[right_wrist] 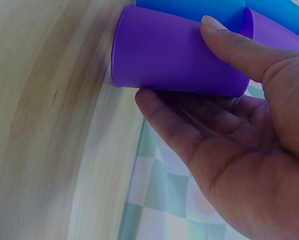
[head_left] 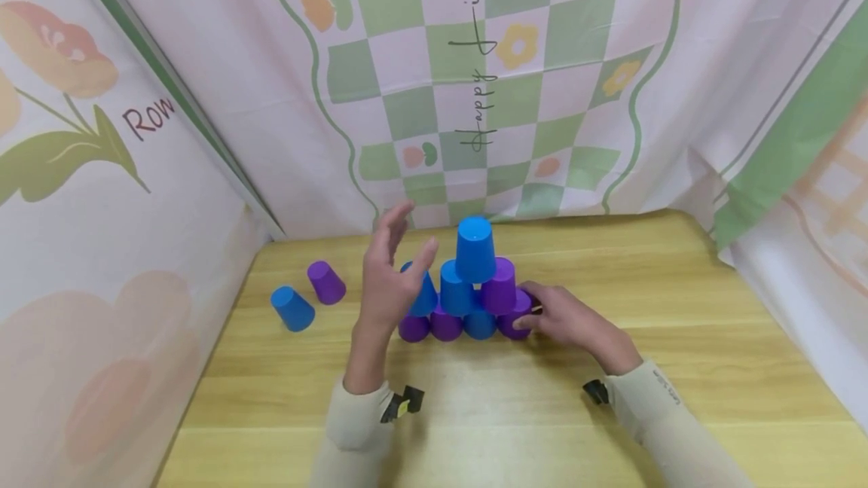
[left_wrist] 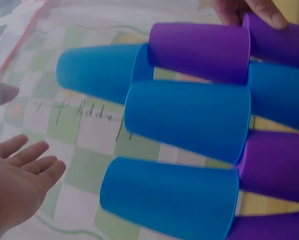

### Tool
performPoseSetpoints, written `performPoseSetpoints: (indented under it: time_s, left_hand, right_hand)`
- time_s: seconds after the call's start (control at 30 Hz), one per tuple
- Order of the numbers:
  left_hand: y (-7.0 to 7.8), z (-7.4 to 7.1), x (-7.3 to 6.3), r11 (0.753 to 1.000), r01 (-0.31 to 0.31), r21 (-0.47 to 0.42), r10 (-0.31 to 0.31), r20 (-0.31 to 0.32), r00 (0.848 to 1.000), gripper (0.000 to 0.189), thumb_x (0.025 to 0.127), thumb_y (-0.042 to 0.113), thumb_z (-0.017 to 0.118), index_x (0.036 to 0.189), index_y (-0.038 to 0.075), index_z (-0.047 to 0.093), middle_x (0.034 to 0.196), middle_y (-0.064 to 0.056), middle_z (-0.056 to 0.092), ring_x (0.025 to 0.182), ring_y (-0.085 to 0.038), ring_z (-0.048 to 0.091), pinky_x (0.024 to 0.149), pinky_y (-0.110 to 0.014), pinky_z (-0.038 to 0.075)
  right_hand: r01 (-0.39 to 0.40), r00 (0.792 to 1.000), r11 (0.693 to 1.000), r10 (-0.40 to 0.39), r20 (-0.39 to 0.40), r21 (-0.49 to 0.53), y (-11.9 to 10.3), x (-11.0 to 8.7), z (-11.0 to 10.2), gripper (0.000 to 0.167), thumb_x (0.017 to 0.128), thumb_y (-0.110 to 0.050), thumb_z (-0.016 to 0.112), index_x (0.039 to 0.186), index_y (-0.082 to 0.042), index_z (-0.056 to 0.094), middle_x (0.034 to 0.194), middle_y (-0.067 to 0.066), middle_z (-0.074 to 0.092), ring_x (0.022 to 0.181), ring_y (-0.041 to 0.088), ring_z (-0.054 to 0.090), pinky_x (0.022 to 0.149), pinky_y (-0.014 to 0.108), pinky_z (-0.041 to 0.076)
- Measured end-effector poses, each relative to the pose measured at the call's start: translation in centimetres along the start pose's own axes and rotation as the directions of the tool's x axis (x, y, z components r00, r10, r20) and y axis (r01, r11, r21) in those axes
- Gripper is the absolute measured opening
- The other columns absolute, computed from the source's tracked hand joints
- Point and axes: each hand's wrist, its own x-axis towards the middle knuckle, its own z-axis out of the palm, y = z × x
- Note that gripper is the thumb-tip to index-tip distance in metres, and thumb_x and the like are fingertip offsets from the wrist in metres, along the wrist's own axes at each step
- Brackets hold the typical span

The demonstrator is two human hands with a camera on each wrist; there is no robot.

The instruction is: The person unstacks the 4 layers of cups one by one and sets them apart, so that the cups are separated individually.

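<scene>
Upside-down plastic cups stand stacked as a pyramid. Its bottom row holds purple cups [head_left: 446, 324] and a blue cup [head_left: 480, 325]. Above sit a left blue cup [left_wrist: 169, 197], a middle blue cup [head_left: 456, 288] and a purple cup [head_left: 500, 286]. One blue cup [head_left: 475, 251] tops the middle blue and purple ones. My left hand [head_left: 391, 285] is raised beside the left blue cup, fingers extended, holding nothing; in the left wrist view it is apart from the cups. My right hand [right_wrist: 239, 145] holds the bottom row's right-end purple cup [right_wrist: 174, 52], thumb on one side, fingers along the other.
A loose blue cup [head_left: 293, 309] and a loose purple cup [head_left: 327, 282] stand upside down to the left on the wooden table [head_left: 502, 413]. Behind the pyramid hangs a checkered cloth [head_left: 450, 119]; a printed cloth [head_left: 88, 247] borders the left side.
</scene>
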Motion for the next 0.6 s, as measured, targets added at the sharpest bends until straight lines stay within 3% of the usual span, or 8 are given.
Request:
performPoseSetpoints:
  time_s: [0.1,0.2,0.6]
  left_hand:
    - [0.2,0.9,0.1,0.998,-0.056,-0.004,0.056,0.068,0.996,0.066,0.097,0.013,0.076,0.155,0.005,0.045,0.158,-0.009,0.051,0.151,-0.021,0.045,0.124,-0.037,0.039]
    - [0.2,1.8,0.1,0.997,-0.074,0.001,0.074,0.122,0.990,0.071,0.095,0.012,0.080,0.156,0.003,0.043,0.159,-0.011,0.050,0.151,-0.023,0.046,0.123,-0.036,0.040]
    - [0.3,4.6,0.1,0.999,0.022,0.043,-0.030,0.194,0.981,0.077,0.095,0.023,0.081,0.159,0.012,0.040,0.160,-0.008,0.050,0.144,-0.024,0.054,0.119,-0.041,0.046]
  right_hand:
    - [-0.002,1.000,1.000,0.002,0.001,0.000,0.0,0.0,0.0,0.040,0.098,-0.018,0.076,0.131,0.000,0.062,0.117,0.012,0.075,0.108,0.028,0.072,0.094,0.049,0.062]
    - [-0.005,1.000,1.000,0.005,0.004,-0.002,0.0,0.0,0.0,0.040,0.098,-0.019,0.075,0.131,0.000,0.062,0.117,0.012,0.075,0.108,0.028,0.072,0.095,0.050,0.061]
    - [0.016,1.000,1.000,-0.016,0.000,0.005,0.0,-0.1,0.0,0.041,0.099,-0.019,0.075,0.132,0.001,0.061,0.118,0.014,0.075,0.109,0.031,0.073,0.095,0.050,0.061]
